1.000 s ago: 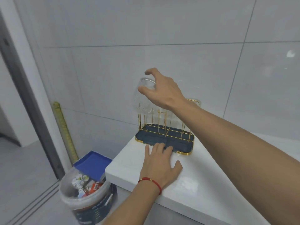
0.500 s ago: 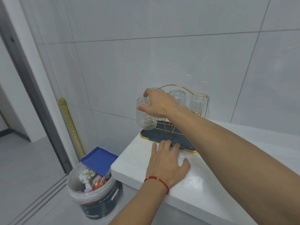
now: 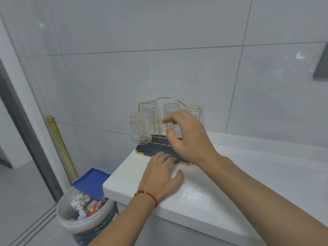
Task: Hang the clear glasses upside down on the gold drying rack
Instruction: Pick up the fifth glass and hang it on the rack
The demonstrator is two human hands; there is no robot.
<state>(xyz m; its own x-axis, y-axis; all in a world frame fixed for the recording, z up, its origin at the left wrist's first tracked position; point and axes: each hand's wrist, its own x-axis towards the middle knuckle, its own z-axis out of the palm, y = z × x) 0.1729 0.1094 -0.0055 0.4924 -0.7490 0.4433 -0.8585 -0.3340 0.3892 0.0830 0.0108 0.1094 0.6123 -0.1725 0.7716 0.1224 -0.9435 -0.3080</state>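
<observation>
Head camera looks down on a white counter (image 3: 204, 196) against a tiled wall, where the gold drying rack (image 3: 169, 99) stands on its dark tray (image 3: 142, 149) at the counter's far left corner; four clear glasses hang on it mouth-down, their long axes upright: the front-left glass (image 3: 140, 127) with its embossed pattern, and behind it a back-left glass (image 3: 148, 108), a middle glass (image 3: 171, 109) and a right glass (image 3: 194, 110) partly hidden; the right hand (image 3: 188, 137) hovers just right of the front-left glass, fingers loosely spread and curled, gripping nothing, apart from the glass; the left hand (image 3: 160, 176) lies flat on the counter, fingers spread, fingertips touching the tray's near edge, seemingly steadying it; the right hand is the nearer to the front pegs; no loose glass shows, so whether more remain I cannot tell; a bucket (image 3: 85, 222) of rubbish stands on the floor below.
</observation>
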